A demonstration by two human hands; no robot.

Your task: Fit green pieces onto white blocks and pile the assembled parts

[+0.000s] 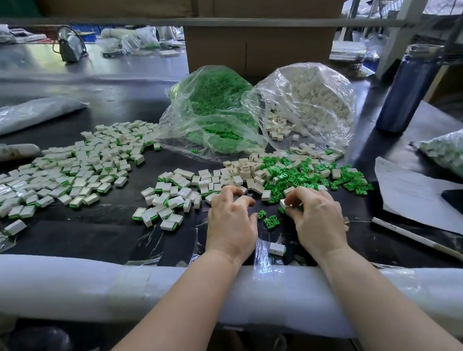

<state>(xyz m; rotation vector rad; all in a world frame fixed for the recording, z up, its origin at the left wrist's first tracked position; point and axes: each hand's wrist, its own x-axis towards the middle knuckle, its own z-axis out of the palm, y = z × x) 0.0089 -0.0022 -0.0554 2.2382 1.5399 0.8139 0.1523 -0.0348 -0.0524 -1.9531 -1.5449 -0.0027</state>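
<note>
Behind the hands, two plastic bags [258,113]

Two hands [230,220], three clear bags [210,115], one blue bottle [403,93], one pen [411,235].

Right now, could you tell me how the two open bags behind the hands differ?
The left bag holds green pieces; the right bag holds white blocks. The left bag's pieces stay mostly inside, while the right bag's blocks spill from its mouth onto the table. Both are clear plastic, lying open side by side.
</note>
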